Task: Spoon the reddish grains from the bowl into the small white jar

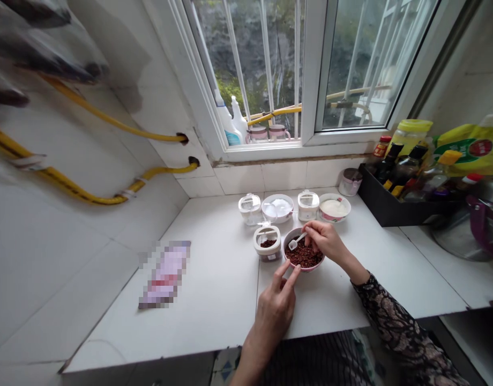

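A bowl [306, 258] with a pink outside stands on the counter, filled with small dark red-brown pieces that look like peppercorns. My right hand [325, 242] is over its right side, pinching the handle of a small white spoon [293, 244]; the spoon's head is just above the pieces. My left hand [275, 305] has its index and middle fingers stretched out, their tips at the bowl's near rim. Left of the bowl stands a clear seasoning jar [267, 252] with a pale lid, partly filled with similar dark pieces.
Behind are two more clear jars, a left jar [250, 210] and a right jar [308, 206], a bowl of white grains [279, 206] and a bowl of off-white powder [335, 209]. A black box [387, 212] of bottles stands right. A blurred packet [166, 276] lies left.
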Action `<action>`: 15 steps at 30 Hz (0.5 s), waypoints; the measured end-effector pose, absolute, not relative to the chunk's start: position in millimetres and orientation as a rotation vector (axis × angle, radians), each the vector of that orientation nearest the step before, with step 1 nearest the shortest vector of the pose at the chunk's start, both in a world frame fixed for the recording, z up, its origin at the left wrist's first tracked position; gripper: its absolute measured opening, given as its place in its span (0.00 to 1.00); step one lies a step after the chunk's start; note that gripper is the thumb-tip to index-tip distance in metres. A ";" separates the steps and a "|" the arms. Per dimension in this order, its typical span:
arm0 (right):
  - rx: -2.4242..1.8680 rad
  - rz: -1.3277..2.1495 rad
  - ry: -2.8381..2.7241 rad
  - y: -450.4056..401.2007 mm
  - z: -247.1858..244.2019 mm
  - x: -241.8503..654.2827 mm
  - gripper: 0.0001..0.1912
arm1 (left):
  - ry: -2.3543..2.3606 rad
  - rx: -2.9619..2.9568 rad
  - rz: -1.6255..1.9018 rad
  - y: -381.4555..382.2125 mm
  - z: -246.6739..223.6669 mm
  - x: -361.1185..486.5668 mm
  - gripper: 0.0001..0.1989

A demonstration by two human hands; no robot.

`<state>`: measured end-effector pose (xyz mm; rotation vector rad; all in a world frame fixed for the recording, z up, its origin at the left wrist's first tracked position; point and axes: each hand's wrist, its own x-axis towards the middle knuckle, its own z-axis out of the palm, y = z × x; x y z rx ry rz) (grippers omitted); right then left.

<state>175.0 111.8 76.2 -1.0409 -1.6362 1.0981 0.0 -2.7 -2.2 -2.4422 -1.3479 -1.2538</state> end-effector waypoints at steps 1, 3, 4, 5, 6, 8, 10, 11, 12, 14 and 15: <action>-1.048 1.095 -1.676 110.4 76.2 174.1 0.09 | -1.348 -2.442 -1.255 -2.7 -2.3 0.0 0.32; -1.049 1.124 -1.709 108.6 76.3 172.3 0.08 | -1.349 -2.438 -1.255 -2.8 -2.1 -0.2 0.32; -1.046 1.152 -1.705 108.3 76.3 171.7 0.08 | -1.351 -2.438 -1.254 -2.8 -2.0 -0.3 0.32; -1.045 1.184 -1.688 108.5 76.3 171.5 0.08 | -1.353 -2.439 -1.252 -2.9 -1.8 -0.4 0.32; -1.044 1.219 -1.661 109.2 76.2 171.8 0.09 | -1.352 -2.443 -1.252 -3.0 -1.7 -0.6 0.32; -1.043 1.297 -1.590 111.5 75.8 173.4 0.10 | -1.354 -2.456 -1.250 -3.1 -1.6 -0.8 0.32; -1.039 1.369 -1.519 114.4 75.3 175.8 0.12 | -1.358 -2.463 -1.247 -3.2 -2.0 -1.0 0.32; -1.037 1.392 -1.491 115.6 75.3 177.0 0.13 | -1.361 -2.463 -1.246 -3.2 -2.2 -1.1 0.32; -1.035 1.405 -1.470 116.7 75.3 178.1 0.14 | -1.363 -2.463 -1.243 -3.2 -2.5 -1.2 0.32; -1.039 1.399 -1.449 118.0 75.8 180.0 0.14 | -1.363 -2.460 -1.243 -3.2 -3.0 -1.3 0.32; -1.045 1.380 -1.451 118.2 76.2 180.6 0.14 | -1.361 -2.459 -1.244 -3.2 -3.1 -1.4 0.32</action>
